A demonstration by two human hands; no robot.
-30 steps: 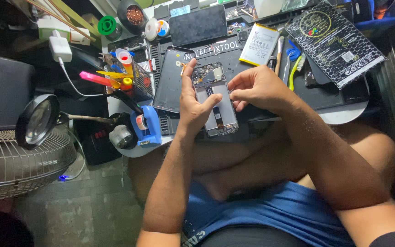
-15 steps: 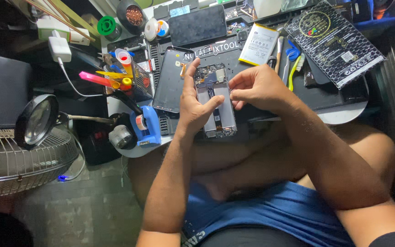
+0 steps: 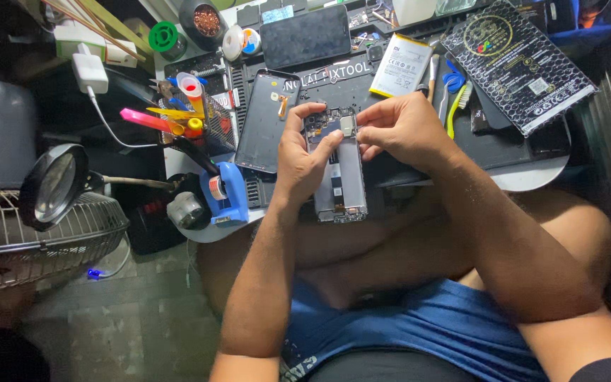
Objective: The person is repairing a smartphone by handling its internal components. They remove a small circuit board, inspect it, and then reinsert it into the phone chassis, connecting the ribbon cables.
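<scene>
While it lay face down at the near edge of the dark repair mat point(image 3: 419, 166), the opened phone point(image 3: 339, 170) showed its insides: a dark circuit board with small metal shields at the far end and a long, pale grey empty bay running toward the near end. The left hand point(image 3: 304, 159) wrapped around the phone's left side, its thumb laid across the middle and its fingers curled over the far end. The right hand point(image 3: 399, 129) hovered at the phone's far right corner, fingertips pinched together on a small part near the board; what it pinched was too small to tell. Just left of the phone lay a dark back cover point(image 3: 269, 122). Farther off rested a white battery point(image 3: 399, 66) and a black screen panel point(image 3: 305, 35). To the left stood a blue tape dispenser point(image 3: 225, 192), a mesh tool cup point(image 3: 196, 124) and a round magnifier point(image 3: 54, 185).
</scene>
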